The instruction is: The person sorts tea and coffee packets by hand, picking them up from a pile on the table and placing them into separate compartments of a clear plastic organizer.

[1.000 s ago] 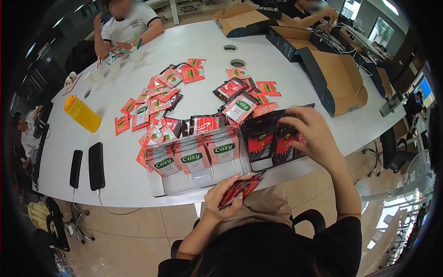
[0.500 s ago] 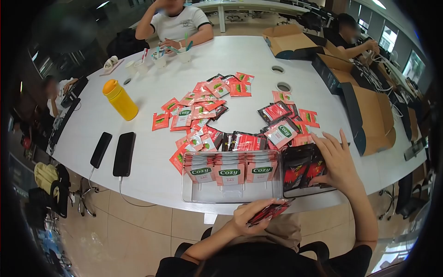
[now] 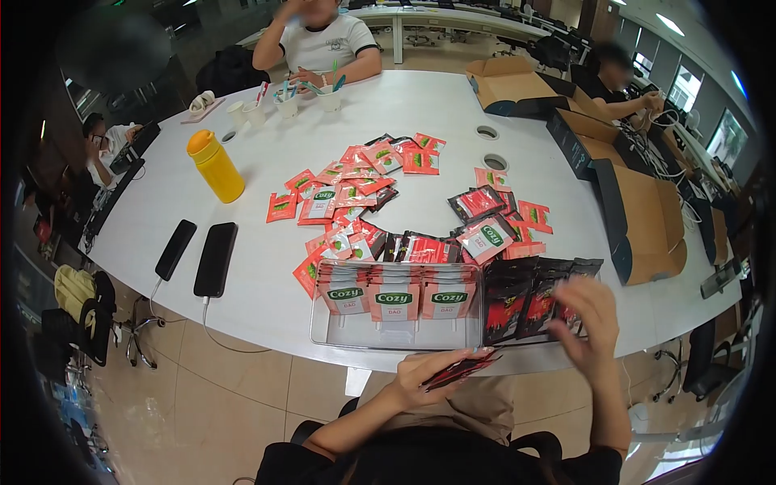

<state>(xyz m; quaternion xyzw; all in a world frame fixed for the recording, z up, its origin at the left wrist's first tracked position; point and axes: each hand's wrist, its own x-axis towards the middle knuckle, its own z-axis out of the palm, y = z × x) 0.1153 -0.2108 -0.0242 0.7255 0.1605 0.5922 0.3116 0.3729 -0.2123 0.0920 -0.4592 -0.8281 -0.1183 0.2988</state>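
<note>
Just in front of the clear tray (image 3: 347, 330), in the head view, the left hand (image 3: 419, 378) pinches a thin stack of dark red sachets (image 3: 462, 369) out past the edge of the table (image 3: 162, 194); uneven finger pressure on slick wrappers could let some slide free and drop. To the tray's right, the right hand (image 3: 590, 319) hangs with its fingers curved and thumb apart before the standing black packets (image 3: 503, 319), nothing visible between them; I cannot tell whether a fingertip touches one. A knuckle catching these close-set packets could skew or topple them, and the loose sachets (image 3: 356, 178) heaped behind the tray could scatter if it were shoved back. Inside the tray, three rows of Cozy packets (image 3: 396, 299) stand toward the back, with bare floor before them; whether the black packets share that tray or fill another container is hard to make out. Well behind it, white cups (image 3: 288, 108) on the left hold slim coloured items, while open cardboard boxes (image 3: 647, 214) lie to the right.
</note>
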